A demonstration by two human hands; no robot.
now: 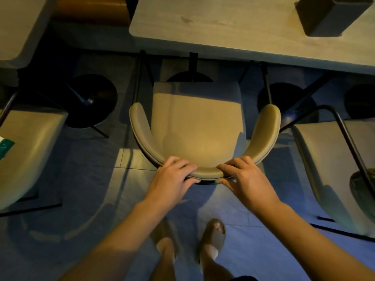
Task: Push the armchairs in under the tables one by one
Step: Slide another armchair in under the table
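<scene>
- Centre of the head view: tan armchair [197, 126] on the floor [85, 179], seat facing the counter [233, 31], curved backrest nearest the person
- armchair front edge sits right at the counter's near edge, most of the seat out from under it
- left hand [172, 177] on the left part of the backrest rim, fingers curled over the top, thumb under the rim – grip clamped on the armchair
- right hand [243, 179] on the right part of the rim, fingers over the top, thumb below – grip clamped on the armchair too
- hands apart from each other, a stretch of rim showing between them
- black pedestal leg [193, 66] of the counter visible just past the seat's front edge
- dark box [332, 15] stands on the counter, far right
- second counter [18, 27] at upper left, with a gap between it and the first
- another tan chair [26, 151] at left, well out from that counter; green-and-white item [5, 146] on its seat, cannot tell what
- third chair [332, 169] with a black frame at right, just beside the armchair's right arm
- person's feet in sandals [213, 236] on the floor behind the armchair, lower centre
</scene>
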